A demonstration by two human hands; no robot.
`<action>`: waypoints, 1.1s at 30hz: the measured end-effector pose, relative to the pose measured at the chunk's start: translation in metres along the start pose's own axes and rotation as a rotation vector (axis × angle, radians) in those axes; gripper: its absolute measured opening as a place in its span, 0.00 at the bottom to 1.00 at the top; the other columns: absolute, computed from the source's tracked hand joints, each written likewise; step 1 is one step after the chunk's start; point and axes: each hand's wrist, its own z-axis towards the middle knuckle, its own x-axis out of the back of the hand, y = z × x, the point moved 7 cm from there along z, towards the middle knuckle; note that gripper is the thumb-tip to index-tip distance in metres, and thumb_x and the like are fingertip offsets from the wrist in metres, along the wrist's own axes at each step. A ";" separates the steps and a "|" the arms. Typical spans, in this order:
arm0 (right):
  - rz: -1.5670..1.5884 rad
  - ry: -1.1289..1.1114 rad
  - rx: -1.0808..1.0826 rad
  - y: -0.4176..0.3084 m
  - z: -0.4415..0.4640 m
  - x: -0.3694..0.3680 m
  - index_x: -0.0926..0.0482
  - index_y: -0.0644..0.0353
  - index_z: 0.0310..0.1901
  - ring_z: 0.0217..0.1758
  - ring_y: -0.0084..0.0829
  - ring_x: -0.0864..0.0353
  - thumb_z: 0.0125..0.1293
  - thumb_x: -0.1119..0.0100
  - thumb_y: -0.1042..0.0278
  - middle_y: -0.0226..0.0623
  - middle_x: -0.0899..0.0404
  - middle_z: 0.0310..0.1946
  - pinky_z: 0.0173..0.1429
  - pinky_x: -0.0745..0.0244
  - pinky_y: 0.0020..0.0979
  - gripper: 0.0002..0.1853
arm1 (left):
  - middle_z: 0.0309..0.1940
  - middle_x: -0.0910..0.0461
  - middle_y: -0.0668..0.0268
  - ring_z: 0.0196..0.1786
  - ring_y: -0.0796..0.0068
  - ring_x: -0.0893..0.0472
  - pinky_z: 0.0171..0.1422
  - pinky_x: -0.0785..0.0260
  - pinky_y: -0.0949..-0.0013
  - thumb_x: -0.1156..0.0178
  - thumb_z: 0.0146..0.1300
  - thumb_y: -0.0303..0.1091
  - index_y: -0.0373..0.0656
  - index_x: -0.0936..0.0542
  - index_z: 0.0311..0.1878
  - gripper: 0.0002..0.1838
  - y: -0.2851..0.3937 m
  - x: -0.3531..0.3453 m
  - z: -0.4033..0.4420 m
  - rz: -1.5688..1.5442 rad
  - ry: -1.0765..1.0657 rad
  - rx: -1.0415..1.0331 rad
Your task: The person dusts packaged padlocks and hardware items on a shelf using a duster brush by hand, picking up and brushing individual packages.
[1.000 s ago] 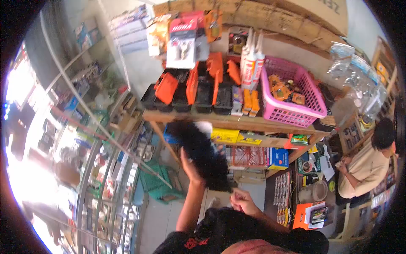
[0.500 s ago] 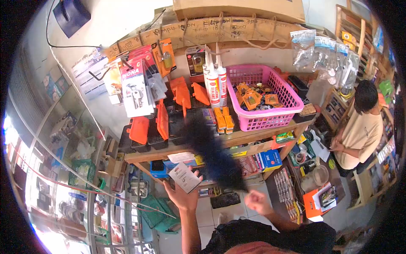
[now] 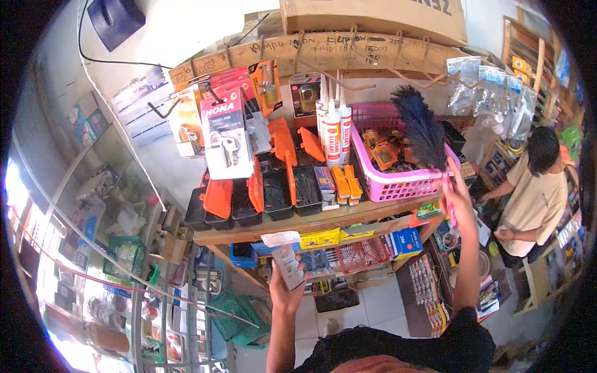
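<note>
My right hand [image 3: 458,194] is closed around the handle of a dark feather duster [image 3: 419,123]. The feathers point up and lean over the right side of a pink plastic basket [image 3: 398,189]; whether they touch its contents I cannot tell. Orange-carded packs [image 3: 384,156] and small items lie in that basket. Lower down, before the shelf front, my left hand [image 3: 283,297] grips a greyish card [image 3: 288,267] with handwriting on it. White sealant tubes [image 3: 336,133] stand upright left of the basket, beside small yellow-orange boxes [image 3: 346,184].
Black bins [image 3: 278,193] with orange lids line the wooden shelf [image 3: 261,229]. Carded padlocks [image 3: 225,140] hang above them. A glass cabinet [image 3: 93,205] stands at left, near a green basket [image 3: 242,317]. Another person [image 3: 538,193] is at the right.
The feather duster has swung from low in front of the shelf up and right to the pink basket, my right hand rising with it. My left hand still holds the card, slightly lower and rightward.
</note>
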 end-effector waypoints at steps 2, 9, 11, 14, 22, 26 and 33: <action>-0.108 -0.026 -0.174 0.003 0.026 0.007 0.50 0.46 0.75 0.17 0.17 0.35 0.69 0.43 0.57 0.30 0.25 0.33 0.18 0.40 0.20 0.37 | 0.47 0.25 0.64 0.45 0.69 0.26 0.48 0.31 0.62 0.50 0.70 0.56 0.52 0.30 0.63 0.25 0.000 0.008 0.001 0.105 0.020 -0.007; -0.513 -0.052 -0.324 -0.019 0.049 -0.001 0.47 0.51 0.74 0.26 0.24 0.25 0.70 0.46 0.49 0.37 0.24 0.41 0.24 0.31 0.26 0.36 | 0.45 0.32 0.74 0.43 0.79 0.30 0.47 0.31 0.71 0.32 0.60 0.38 0.55 0.43 0.72 0.40 0.013 -0.007 -0.007 0.251 -0.032 -0.044; -0.792 -0.002 -0.094 -0.028 0.053 -0.001 0.45 0.53 0.73 0.40 0.32 0.22 0.70 0.47 0.50 0.43 0.26 0.49 0.39 0.27 0.31 0.35 | 0.45 0.31 0.73 0.43 0.79 0.30 0.46 0.32 0.71 0.34 0.62 0.37 0.54 0.43 0.72 0.38 0.016 -0.003 -0.008 0.291 -0.002 -0.039; -1.138 0.189 0.198 -0.065 0.025 -0.022 0.37 0.62 0.69 0.70 0.44 0.37 0.69 0.45 0.55 0.54 0.32 0.62 0.74 0.48 0.41 0.32 | 0.44 0.31 0.72 0.43 0.79 0.30 0.48 0.32 0.72 0.37 0.65 0.33 0.50 0.41 0.70 0.33 0.020 -0.006 -0.005 0.266 -0.053 -0.050; -0.535 -0.603 0.576 -0.071 -0.047 -0.184 0.35 0.62 0.66 0.59 0.47 0.24 0.61 0.34 0.54 0.50 0.27 0.59 0.61 0.29 0.43 0.36 | 0.49 0.31 0.65 0.53 0.76 0.29 0.58 0.35 0.70 0.42 0.67 0.26 0.44 0.43 0.65 0.27 0.027 -0.096 0.018 0.720 -0.075 -0.270; -0.508 -0.689 0.542 -0.053 -0.065 -0.236 0.33 0.60 0.66 0.60 0.50 0.25 0.64 0.38 0.50 0.53 0.25 0.55 0.60 0.29 0.43 0.34 | 0.54 0.33 0.61 0.57 0.75 0.31 0.62 0.37 0.68 0.45 0.67 0.24 0.37 0.44 0.65 0.27 0.040 -0.182 0.014 0.830 -0.281 -0.585; 0.149 -0.614 0.424 -0.134 -0.004 -0.246 0.30 0.63 0.62 0.44 0.25 0.18 0.71 0.45 0.61 0.35 0.21 0.50 0.41 0.21 0.26 0.22 | 0.62 0.37 0.50 0.64 0.56 0.36 0.69 0.44 0.56 0.46 0.63 0.39 0.29 0.42 0.68 0.35 0.120 -0.278 -0.035 1.128 -0.449 -1.364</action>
